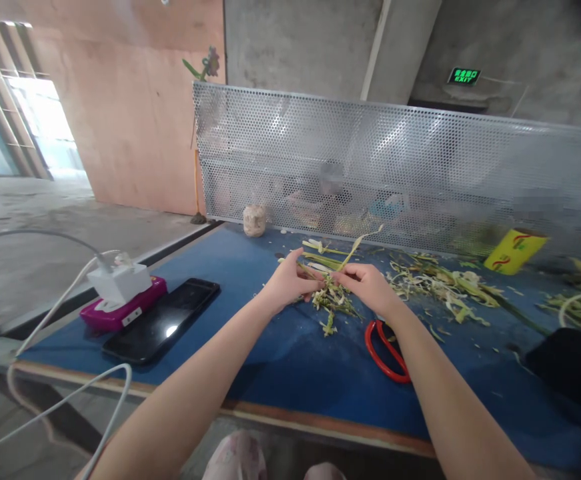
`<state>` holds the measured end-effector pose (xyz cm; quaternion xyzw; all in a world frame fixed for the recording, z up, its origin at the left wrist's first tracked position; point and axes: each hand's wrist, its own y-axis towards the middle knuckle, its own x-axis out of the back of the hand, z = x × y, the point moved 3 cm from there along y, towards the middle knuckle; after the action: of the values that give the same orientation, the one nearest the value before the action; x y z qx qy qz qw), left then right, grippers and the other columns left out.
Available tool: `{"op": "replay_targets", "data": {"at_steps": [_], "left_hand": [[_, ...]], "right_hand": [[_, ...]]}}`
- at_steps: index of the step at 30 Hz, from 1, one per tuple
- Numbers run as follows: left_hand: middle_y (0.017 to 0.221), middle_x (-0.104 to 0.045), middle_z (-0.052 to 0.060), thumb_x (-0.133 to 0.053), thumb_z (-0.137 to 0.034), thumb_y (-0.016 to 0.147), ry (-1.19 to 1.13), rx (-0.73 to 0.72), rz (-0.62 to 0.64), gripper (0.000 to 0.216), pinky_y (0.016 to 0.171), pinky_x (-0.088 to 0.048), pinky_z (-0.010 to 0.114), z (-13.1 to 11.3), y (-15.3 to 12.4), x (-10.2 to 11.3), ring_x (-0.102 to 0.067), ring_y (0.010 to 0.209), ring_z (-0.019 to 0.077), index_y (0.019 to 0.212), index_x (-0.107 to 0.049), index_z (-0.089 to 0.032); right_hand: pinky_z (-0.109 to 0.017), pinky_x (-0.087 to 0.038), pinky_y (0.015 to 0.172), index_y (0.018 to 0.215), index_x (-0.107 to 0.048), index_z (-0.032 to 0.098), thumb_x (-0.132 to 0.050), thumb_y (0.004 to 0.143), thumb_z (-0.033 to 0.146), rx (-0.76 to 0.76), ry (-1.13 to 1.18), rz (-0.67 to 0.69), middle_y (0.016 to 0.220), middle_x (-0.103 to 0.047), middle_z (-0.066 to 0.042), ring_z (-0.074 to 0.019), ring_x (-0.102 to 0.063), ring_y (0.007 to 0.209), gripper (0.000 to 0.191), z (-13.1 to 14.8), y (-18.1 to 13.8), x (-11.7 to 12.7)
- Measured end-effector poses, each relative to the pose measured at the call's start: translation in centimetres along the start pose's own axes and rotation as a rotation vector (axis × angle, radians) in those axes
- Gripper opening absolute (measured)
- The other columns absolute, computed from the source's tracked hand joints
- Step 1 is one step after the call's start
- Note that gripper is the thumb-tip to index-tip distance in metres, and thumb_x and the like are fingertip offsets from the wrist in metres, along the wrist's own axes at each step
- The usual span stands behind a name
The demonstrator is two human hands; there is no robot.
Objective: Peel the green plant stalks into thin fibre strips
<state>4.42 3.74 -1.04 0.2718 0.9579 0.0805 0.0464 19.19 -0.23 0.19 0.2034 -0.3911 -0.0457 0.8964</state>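
Thin pale yellow-green plant strip [354,250], mid-table, lower end pinched between thumb and fingers of the right hand [369,285]; free end leans toward one o'clock. Low pinch probably leaves its length loose. Left hand [290,279] curls over the stems close by; can't tell whether it's clenched on any. Hands near each other, likely so both reach the same stems.

Small green leafy heap [335,303] just below the fingers, six o'clock. Red looped scissor handles [385,357] at four, partly under the forearm, presumably parked within reach. Loose pile of pale shredded plant scraps [435,287] at three, perhaps there to spare working space. Black glossy phone [165,320] at eight.

Flat blue tabletop [290,370], wood-edged. Silver perforated metal screen [290,127] at twelve; pinkish board wall [135,133] at ten; green lit exit sign [464,76] at one.
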Motion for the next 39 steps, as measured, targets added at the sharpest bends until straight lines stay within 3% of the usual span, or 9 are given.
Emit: {"op": "replay_targets", "data": {"at_steps": [8,16,20,24,29,33,36,39], "left_hand": [[0.075,-0.064,0.006,-0.064,-0.004,0.062,-0.149,0.08,0.049,0.085,0.044,-0.039,0.021,-1.0,-0.4,-0.6,-0.049,0.044,0.0053,0.132,-0.016,-0.005],[0.064,-0.06,0.0,-0.069,-0.022,0.061,0.15,-0.068,-0.028,0.092,0.039,-0.033,0.02,0.0,0.0,0.0,-0.043,0.038,0.0052,0.134,-0.014,-0.008],[0.063,-0.061,0.0,-0.069,-0.018,0.058,0.3,-0.143,-0.137,0.102,0.051,-0.04,0.021,-0.2,-0.1,0.5,-0.053,0.052,0.0096,0.135,-0.004,-0.006],[0.061,-0.061,-0.001,-0.068,-0.017,0.057,0.451,-0.18,-0.174,0.109,0.056,-0.041,0.022,-0.6,-0.3,0.6,-0.055,0.057,0.0116,0.135,0.008,-0.004],[0.06,-0.059,-0.003,-0.067,-0.014,0.058,0.471,-0.16,-0.13,0.109,0.057,-0.041,0.021,-0.6,-0.3,0.2,-0.053,0.057,0.0102,0.134,0.01,-0.006],[0.058,-0.057,-0.003,-0.066,-0.017,0.059,0.511,-0.162,-0.089,0.109,0.055,-0.04,0.023,-0.4,-0.2,-0.2,-0.05,0.054,0.0106,0.134,0.012,-0.007],[0.059,-0.057,-0.002,-0.066,-0.015,0.058,0.465,-0.14,-0.056,0.113,0.055,-0.041,0.025,-0.1,-0.1,-0.5,-0.052,0.056,0.0125,0.133,0.017,-0.006],[0.06,-0.056,-0.002,-0.065,-0.012,0.058,0.382,-0.143,-0.025,0.115,0.055,-0.042,0.024,0.1,-0.1,-0.9,-0.053,0.055,0.0123,0.13,0.024,-0.004]], "right_hand": [[-0.023,-0.026,0.047,0.06,-0.057,0.015,-0.045,0.074,0.053,-0.044,0.162,0.032,0.049,-0.04,0.003,-0.0089,-0.031,0.047,0.043,-1.2,0.2,-0.2],[-0.023,-0.024,0.044,0.06,-0.062,0.016,-0.047,0.074,0.047,-0.035,0.005,0.042,0.045,-0.037,0.004,-0.0084,-0.03,0.044,0.037,0.0,0.0,-0.3],[-0.023,-0.026,0.043,0.06,-0.061,0.017,-0.048,0.075,0.044,-0.038,-0.124,0.085,0.046,-0.042,0.003,-0.0089,-0.034,0.043,0.033,0.3,-0.3,-0.3],[-0.023,-0.033,0.046,0.067,-0.06,0.018,-0.048,0.076,0.037,0.087,-0.109,0.113,0.057,-0.052,-0.001,-0.0111,-0.043,0.051,0.024,1.1,-0.6,-0.5],[-0.026,-0.042,0.059,0.072,-0.062,0.018,-0.043,0.08,0.032,0.228,-0.021,0.047,0.094,-0.057,-0.008,-0.014,-0.053,0.069,0.025,2.4,-0.6,-0.2],[-0.026,-0.043,0.058,0.077,-0.063,0.019,-0.04,0.081,0.027,0.143,0.136,0.116,0.082,-0.061,-0.004,-0.0127,-0.054,0.064,0.025,2.4,-0.5,-0.5],[-0.026,-0.043,0.056,0.084,-0.061,0.02,-0.05,0.074,0.026,0.046,0.216,0.092,0.075,-0.062,-0.002,-0.0127,-0.055,0.061,0.015,1.8,-0.4,-0.8],[-0.024,-0.042,0.051,0.089,-0.055,0.021,-0.056,0.069,0.023,-0.007,0.34,0.052,0.073,-0.062,-0.001,-0.0112,-0.054,0.055,0.02,1.2,-0.1,-1.3]]}}
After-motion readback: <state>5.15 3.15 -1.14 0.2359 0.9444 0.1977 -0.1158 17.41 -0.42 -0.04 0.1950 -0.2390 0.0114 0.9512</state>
